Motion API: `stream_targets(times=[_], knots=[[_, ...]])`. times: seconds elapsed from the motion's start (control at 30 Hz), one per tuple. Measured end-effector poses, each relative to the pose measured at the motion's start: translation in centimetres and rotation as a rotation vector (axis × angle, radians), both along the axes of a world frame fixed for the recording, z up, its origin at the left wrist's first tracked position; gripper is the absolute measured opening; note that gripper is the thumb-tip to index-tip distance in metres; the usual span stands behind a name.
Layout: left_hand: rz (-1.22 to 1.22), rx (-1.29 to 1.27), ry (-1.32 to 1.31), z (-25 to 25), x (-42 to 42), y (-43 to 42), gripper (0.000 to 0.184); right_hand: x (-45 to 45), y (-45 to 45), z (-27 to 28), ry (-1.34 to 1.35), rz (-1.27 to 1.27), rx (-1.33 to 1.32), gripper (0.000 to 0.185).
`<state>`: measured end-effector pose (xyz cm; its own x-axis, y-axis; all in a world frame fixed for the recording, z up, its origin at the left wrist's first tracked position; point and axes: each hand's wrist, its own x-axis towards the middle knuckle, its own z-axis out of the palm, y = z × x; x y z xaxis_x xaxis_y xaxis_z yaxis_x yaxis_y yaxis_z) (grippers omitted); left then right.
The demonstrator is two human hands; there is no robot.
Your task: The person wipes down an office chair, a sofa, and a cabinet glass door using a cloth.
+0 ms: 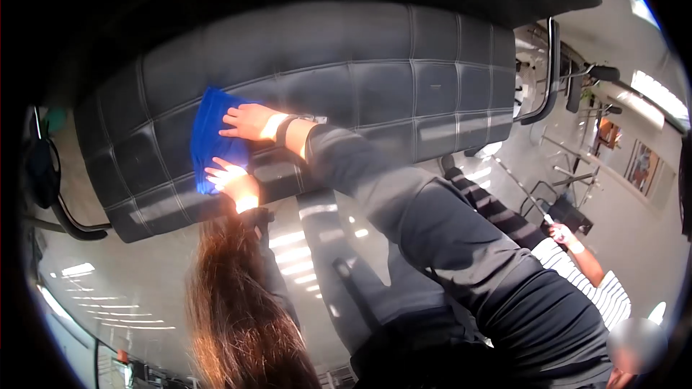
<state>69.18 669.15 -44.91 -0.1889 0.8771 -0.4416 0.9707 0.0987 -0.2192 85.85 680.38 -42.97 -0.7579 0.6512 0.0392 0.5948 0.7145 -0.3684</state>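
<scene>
A folded blue cloth lies on the black quilted seat of a long bench. My right hand, with a dark band at the wrist, rests on the cloth's upper right part, its fingers apart. Lower down, my left hand lies on the cloth's lower edge with its fingers spread. Neither hand has its fingers wrapped round the cloth. A small light label or object shows just behind my right wrist.
Metal armrests stand at the bench's left and right ends. Long hair hangs at the lower left. At the right, another person in a striped top holds a long pole near gym-like equipment.
</scene>
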Motion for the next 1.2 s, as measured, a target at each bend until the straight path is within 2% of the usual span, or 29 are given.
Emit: stream_targets(times=[0.07,0.1,0.13,0.23,0.3,0.33,0.4,0.43,0.6,0.67,0.83,0.87,0.9,0.93,1.0,1.03,1.07,1.13,1.17,1.2], knots=[[-0.148,-0.244,0.092,1.6,3.5,1.2,0.097,2.7,0.1,0.3,0.001,0.014,0.081,0.041],[-0.193,-0.118,0.158,-2.5,3.9,0.1,0.096,4.3,-0.1,0.1,-0.003,0.013,0.118,0.041],[-0.047,-0.119,0.186,-3.5,6.5,-0.1,0.088,6.0,0.1,-0.1,-0.010,0.013,0.154,0.042],[0.032,-0.049,0.267,-4.6,14.2,-1.1,0.073,12.2,-0.4,-0.7,-0.063,-0.021,0.131,0.044],[0.225,0.036,0.175,-5.7,20.5,-1.7,0.065,17.5,-1.2,-1.1,-0.106,-0.069,0.095,0.046],[0.101,-0.047,0.285,-5.6,23.3,-1.8,0.063,20.5,-1.7,-1.5,-0.111,-0.086,0.125,0.048],[0.196,0.080,0.158,-5.7,30.3,-2.6,0.061,27.1,-3.6,-1.4,-0.122,-0.177,0.142,0.049],[0.157,0.184,0.187,-6.1,33.8,-3.2,0.058,30.6,-4.6,-1.3,-0.129,-0.217,0.136,0.051],[-0.296,0.266,0.156,-3.6,51.1,-7.5,0.057,50.5,-12.9,-1.1,-0.120,-0.471,0.116,0.055],[-0.351,0.396,-0.038,-4.2,58.7,-10.1,0.055,58.6,-17.2,-0.5,-0.149,-0.607,0.138,0.052],[-0.768,0.138,-0.536,0.1,75.0,-17.6,0.062,75.0,-32.4,1.2,-0.269,-1.056,-0.032,0.058],[-0.848,0.095,-0.600,1.3,77.7,-19.1,0.055,76.9,-35.7,2.1,-0.264,-1.174,-0.062,0.060],[-0.935,0.030,-0.552,1.7,80.1,-20.7,0.054,79.0,-39.4,1.6,-0.398,-1.213,-0.099,0.059],[-1.014,0.027,-0.484,1.6,82.0,-22.6,0.049,80.1,-42.8,0.4,-0.536,-1.245,-0.138,0.058],[-1.102,0.048,-0.475,-2.1,84.2,-27.0,0.045,79.2,-48.0,0.6,-0.598,-1.407,-0.222,0.058],[-1.070,-0.134,-0.566,-0.1,84.4,-27.3,0.043,78.1,-49.3,1.4,-0.730,-1.416,-0.313,0.058],[-1.031,-0.215,-0.692,-0.1,84.0,-27.7,0.043,77.2,-50.6,0.8,-0.721,-1.489,-0.320,0.058],[-1.182,-0.155,-0.683,0.2,82.0,-27.8,0.047,74.6,-51.3,-1.1,-0.795,-1.581,-0.392,0.059],[-1.199,-0.254,-0.699,0.0,80.9,-27.5,0.051,73.4,-49.9,0.4,-0.815,-1.603,-0.505,0.059],[-1.178,-0.234,-0.786,1.2,79.4,-26.8,0.049,71.9,-48.1,2.0,-0.833,-1.623,-0.620,0.059]])
